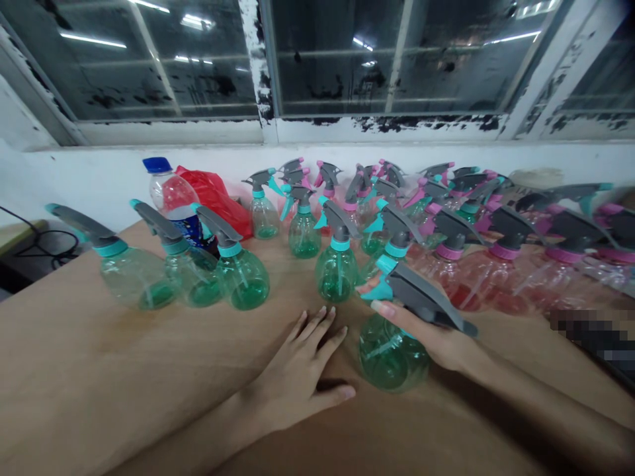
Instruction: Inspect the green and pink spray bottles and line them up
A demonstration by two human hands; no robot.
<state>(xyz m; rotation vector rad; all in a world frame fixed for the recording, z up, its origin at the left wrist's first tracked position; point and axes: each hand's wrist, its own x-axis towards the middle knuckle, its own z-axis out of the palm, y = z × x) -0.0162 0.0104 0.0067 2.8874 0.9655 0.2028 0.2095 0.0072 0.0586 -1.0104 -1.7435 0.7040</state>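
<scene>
My right hand [436, 337] is wrapped round the neck of a green spray bottle [391, 360], under its grey and teal trigger head. The bottle is slightly tilted, with a little green liquid low inside. To its left, my left hand [305, 367] lies flat on the wooden table [188, 377], fingers spread and holding nothing. Just beyond the fingertips stands another green spray bottle [341, 274] with a teal collar. Farther left, several green spray bottles form a short row, the nearest being a teal-collared spray bottle [243, 281].
Several pink spray bottles [506, 277] crowd the right side, with more bottles behind. A clear plastic bottle with a blue cap [171, 188] and a red plastic bag [218, 192] are at the back left. A windowed wall [317, 129] rises behind; a dark, partly blurred object [595, 340] lies at right.
</scene>
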